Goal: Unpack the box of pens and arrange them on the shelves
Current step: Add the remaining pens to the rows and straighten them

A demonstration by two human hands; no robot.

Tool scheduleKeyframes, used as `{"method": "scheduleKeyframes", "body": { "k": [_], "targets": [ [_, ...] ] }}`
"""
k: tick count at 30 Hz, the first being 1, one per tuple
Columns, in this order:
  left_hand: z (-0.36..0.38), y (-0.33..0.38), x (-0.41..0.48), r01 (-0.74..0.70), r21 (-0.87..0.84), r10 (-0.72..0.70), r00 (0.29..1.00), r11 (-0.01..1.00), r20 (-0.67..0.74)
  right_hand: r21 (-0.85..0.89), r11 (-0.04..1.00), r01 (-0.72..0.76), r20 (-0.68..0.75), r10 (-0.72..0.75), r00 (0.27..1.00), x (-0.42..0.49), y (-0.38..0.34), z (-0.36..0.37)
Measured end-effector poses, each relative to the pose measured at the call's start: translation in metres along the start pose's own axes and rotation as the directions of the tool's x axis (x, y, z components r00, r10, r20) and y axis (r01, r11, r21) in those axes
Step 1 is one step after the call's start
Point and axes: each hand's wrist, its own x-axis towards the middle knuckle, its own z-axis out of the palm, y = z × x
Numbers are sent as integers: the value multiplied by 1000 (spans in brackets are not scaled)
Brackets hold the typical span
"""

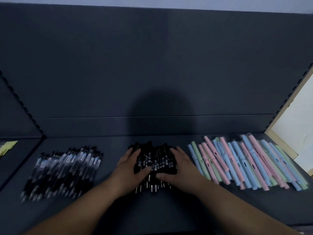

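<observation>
One shelf. Three pen heaps: clear-barrelled heap, black heap, pastel heap. Two hands: left hand, right hand.

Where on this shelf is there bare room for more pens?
Bare: the gap between the clear pens and the left hand, and the front strip before them. Crowded: pastel pens fill the right end.
</observation>
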Motion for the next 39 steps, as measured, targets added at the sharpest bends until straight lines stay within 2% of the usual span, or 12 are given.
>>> {"method": "scheduleKeyframes", "body": {
  "k": [2, 5, 8, 17, 21, 23, 26, 30, 34, 39],
  "targets": [
    [-2, -1, -6, -74, 51, 74, 997, 996, 5, -2, 1000, 10, 30, -10, 999, -8, 1, -2],
    [-2, -5, -13, -229, 231, 217, 973, 946, 74, -111, 993, 50, 98, -39, 994, -21, 3, -1],
    [0, -7, -10, -293, 347, 257, 955, 891, 147, -209, 974, 84, 105, -63, 992, -22, 3, 4],
    [1, 2, -4, -288, 403, 271, 957, 869, 99, -207, 973, 103, 13, -102, 995, -15, 7, 5],
    [-1, 7, -13, -299, 453, 258, 954, 840, 151, -213, 971, 110, -2, -113, 994, -14, 6, 4],
    [-1, 9, -17, -335, 495, 311, 941, 801, 133, -217, 970, 113, -15, -119, 993, -15, 5, 4],
    [1, 8, -21, -277, 450, 256, 960, 849, 108, -219, 968, 119, -13, -125, 992, -16, 4, 4],
    [2, 8, -21, -283, 487, 276, 957, 826, 88, -168, 979, 118, 9, -118, 993, -20, 1, -5],
    [-1, 19, -22, -301, 497, 323, 945, 814, 44, -125, 986, 112, -142, -130, 981, -26, 3, -22],
    [29, 70, -22, -394, 406, 425, 905, 824, 16, -141, 990, 30, -400, -85, 912, -27, 30, -66]
  ]
}}
